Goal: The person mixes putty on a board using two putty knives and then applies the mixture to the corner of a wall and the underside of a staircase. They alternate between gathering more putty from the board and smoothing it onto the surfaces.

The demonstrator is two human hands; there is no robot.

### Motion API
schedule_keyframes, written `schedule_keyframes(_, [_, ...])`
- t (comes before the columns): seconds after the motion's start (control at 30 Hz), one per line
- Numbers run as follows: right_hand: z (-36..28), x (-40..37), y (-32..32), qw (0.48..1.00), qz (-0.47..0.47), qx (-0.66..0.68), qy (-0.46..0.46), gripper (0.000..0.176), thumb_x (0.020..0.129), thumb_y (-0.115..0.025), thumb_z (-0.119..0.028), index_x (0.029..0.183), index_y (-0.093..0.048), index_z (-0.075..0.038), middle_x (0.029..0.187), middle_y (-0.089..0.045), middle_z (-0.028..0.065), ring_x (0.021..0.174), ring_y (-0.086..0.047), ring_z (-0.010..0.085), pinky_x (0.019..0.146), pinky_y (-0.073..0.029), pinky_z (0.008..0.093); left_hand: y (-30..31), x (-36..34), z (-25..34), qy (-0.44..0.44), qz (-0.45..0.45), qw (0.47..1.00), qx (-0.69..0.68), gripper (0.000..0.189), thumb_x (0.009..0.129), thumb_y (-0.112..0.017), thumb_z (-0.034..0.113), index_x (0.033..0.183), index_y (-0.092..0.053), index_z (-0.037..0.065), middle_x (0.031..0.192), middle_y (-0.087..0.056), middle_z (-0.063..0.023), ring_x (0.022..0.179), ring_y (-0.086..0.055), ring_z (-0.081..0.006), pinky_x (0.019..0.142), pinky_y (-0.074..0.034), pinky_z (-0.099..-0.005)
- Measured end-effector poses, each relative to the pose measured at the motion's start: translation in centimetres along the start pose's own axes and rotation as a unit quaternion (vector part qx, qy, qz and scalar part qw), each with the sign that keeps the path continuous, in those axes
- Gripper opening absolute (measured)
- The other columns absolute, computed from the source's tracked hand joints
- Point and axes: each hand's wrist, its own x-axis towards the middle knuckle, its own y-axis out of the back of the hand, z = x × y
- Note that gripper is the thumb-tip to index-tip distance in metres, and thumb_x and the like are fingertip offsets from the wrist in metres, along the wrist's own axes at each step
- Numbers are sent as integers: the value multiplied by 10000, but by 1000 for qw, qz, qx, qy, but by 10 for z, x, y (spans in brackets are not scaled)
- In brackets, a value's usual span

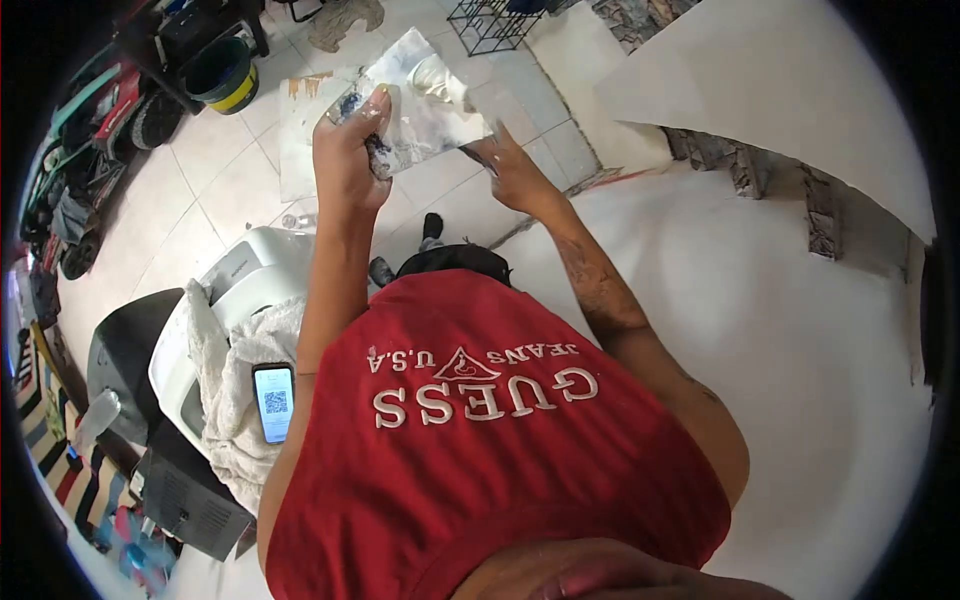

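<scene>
A flat board (415, 135), smeared with white paste and dark stains, is held out at the top middle. My left hand (352, 150) grips its near left edge, thumb on top. A lump of white paste (435, 80) sits on the board's far right part. At the board's right edge, my right hand (505, 170) is closed around something dark, perhaps a tool handle, mostly hidden. Beneath the board, a pale stained sheet (300, 130) shows on the left.
A white plastic chair (265, 262) with a towel (235, 400) and a lit phone (273, 403) stands at the left. A dark bucket (222, 78) is at the upper left, a wire rack (490, 25) at the top. White wall (800, 400) fills the right.
</scene>
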Motion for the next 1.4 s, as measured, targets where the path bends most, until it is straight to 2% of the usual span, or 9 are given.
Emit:
schedule_keyframes(0.3, [-40, 30, 54, 995, 78, 31, 57, 661, 656, -449, 133, 1245, -479, -166, 1113, -510, 165, 1059, -483, 356, 926, -405, 427, 15, 24, -21, -124, -20, 966, 228, 119, 809, -623, 84, 806, -595, -31, 676, -568, -23, 569, -498, -83, 493, -396, -224])
schedule_keyframes(0.43, [-48, 18, 19, 997, -35, -67, -16, 704, 600, -366, 152, 1237, -491, -121, 1163, -514, 142, 1113, -461, 342, 982, -357, 393, 12, 17, -23, -235, 1, 914, 330, 108, 810, -620, 81, 797, -597, -24, 640, -549, -10, 556, -471, -63, 469, -369, -211])
schedule_keyframes(0.57, [-27, 9, 35, 974, -177, 135, 50, 687, 601, -444, 169, 1250, -466, -54, 1177, -546, 136, 1148, -482, 298, 943, -420, 333, 31, 33, -12, -234, 20, 909, 345, 95, 811, -614, 67, 825, -604, -26, 682, -575, -30, 531, -483, -75, 462, -370, -203])
schedule_keyframes(0.67, [-25, -19, 67, 727, -25, 662, -179, 589, 632, -476, 182, 1194, -492, 7, 1193, -538, 147, 921, -608, 247, 812, -493, 371, 31, 36, -8, -184, 32, 951, 246, 78, 805, -620, 61, 768, -588, 1, 630, -553, -17, 449, -430, -51, 358, -270, -201])
schedule_keyframes(0.77, [-44, -33, 108, 657, 71, 747, -68, 614, 678, -560, 89, 1270, -404, 47, 1100, -583, 185, 922, -619, 250, 840, -501, 376, 41, 40, -23, -125, 21, 966, 224, 44, 819, -589, 40, 834, -573, 1, 646, -518, 16, 484, -429, -65, 421, -316, -230])
schedule_keyframes(0.83, [-49, -58, 139, 700, 121, 703, 31, 648, 644, -555, 53, 1269, -386, 85, 1162, -540, 213, 1030, -567, 287, 901, -453, 413, 42, 39, -43, -136, 1, 941, 310, 241, 809, -579, 22, 1034, -550, -57, 816, -559, -40, 696, -528, -133, 592, -427, -279])
schedule_keyframes(0.9, [-84, -55, 178, 825, 214, 498, 161, 704, 570, -554, 70, 1244, -365, 151, 1234, -481, 242, 1142, -490, 312, 989, -365, 432, 21, 28, -57, -125, -39, 984, 124, 242, 793, -535, -37, 1031, -531, -79, 875, -579, -65, 722, -565, -131, 608, -467, -239])
schedule_keyframes(1.2, [-110, -45, 166, 950, 198, 237, 41, 622, 662, -530, 51, 1273, -425, 10, 1260, -481, 121, 1176, -450, 212, 1012, -307, 324, -35, -33, -19, -9, -118, 993, 18, 160, 796, -582, 57, 930, -562, -29, 810, -586, -55, 653, -579, -138, 552, -473, -265])
schedule_keyframes(1.4, [-93, -48, 138, 978, 200, 46, 41, 568, 718, -493, 51, 1279, -441, -23, 1304, -457, 138, 1241, -386, 289, 1053, -241, 364, -5, -24, -18, -63, 31, 946, 316, 170, 807, -610, 131, 893, -566, -8, 695, -522, -6, 541, -422, -90, 475, -364, -240])
